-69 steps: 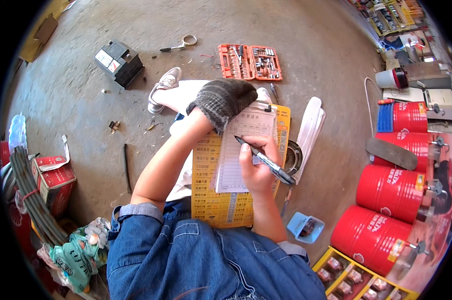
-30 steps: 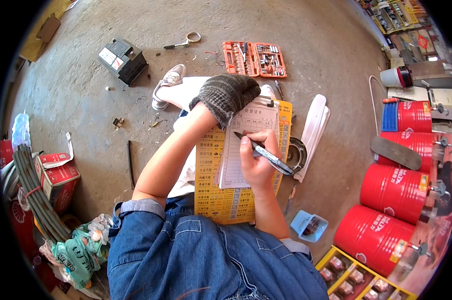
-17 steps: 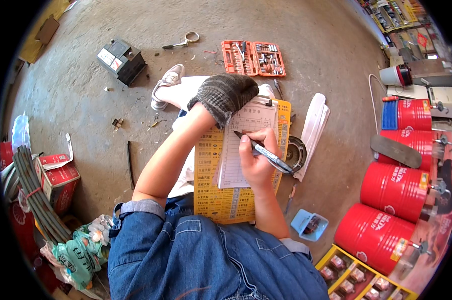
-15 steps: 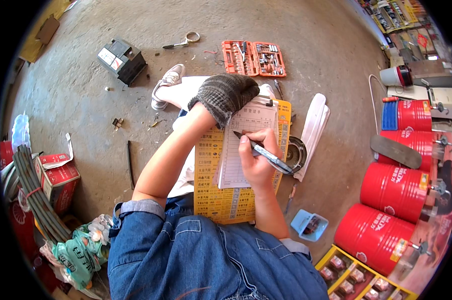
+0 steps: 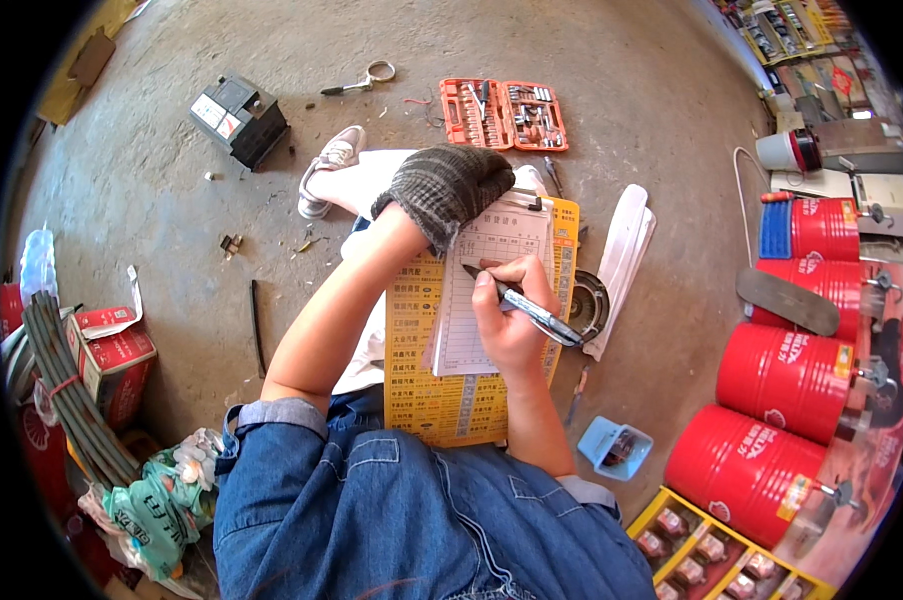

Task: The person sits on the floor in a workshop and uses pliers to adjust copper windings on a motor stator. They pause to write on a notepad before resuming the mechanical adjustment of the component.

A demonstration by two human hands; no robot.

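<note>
A yellow clipboard (image 5: 405, 385) covered in print rests on my lap, with a pad of white form sheets (image 5: 469, 345) on it. My left hand (image 5: 447, 190), in a dark grey knitted glove, is closed over the clipboard's top left corner; its fingertips are hidden. Bare and pinched around a pen (image 5: 540, 315), my right hand (image 5: 517, 310) rests on the pad. The dark pen tip meets the sheet near its upper left rows, close to some small handwritten marks.
On the concrete floor ahead lie a car battery (image 5: 239, 122), a strap wrench (image 5: 357, 80) and an open orange socket set (image 5: 505, 115). To the right are a round metal part (image 5: 590, 308), a blue bin (image 5: 615, 447) and red drums (image 5: 747, 470). Hoses (image 5: 77, 390) and a red box (image 5: 117, 365) stand left.
The whole view has shifted very slightly. The pen tip has moved a little on the sheet, while my left hand keeps its place on the clipboard.
</note>
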